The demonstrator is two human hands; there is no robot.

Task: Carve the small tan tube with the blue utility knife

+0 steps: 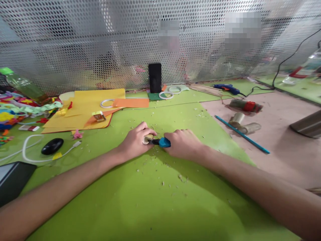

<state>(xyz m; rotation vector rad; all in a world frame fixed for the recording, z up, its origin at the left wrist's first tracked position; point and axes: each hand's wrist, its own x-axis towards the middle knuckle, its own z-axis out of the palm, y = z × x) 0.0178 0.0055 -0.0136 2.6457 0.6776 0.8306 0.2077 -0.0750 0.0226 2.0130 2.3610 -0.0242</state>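
Just past the middle of the green table, my left hand is closed around a short, pale, round piece that looks like bamboo. My right hand grips a blue and black utility knife. Its dark front end points left and meets the bamboo piece at my left fingers; the blade edge itself is too small to make out. Small shavings are scattered over the table around and in front of both hands.
Yellow paper sheets, a computer mouse and a white cable are on the left. A black phone leans on the mesh partition. Bamboo tubes, a blue stick and a glue gun lie right.
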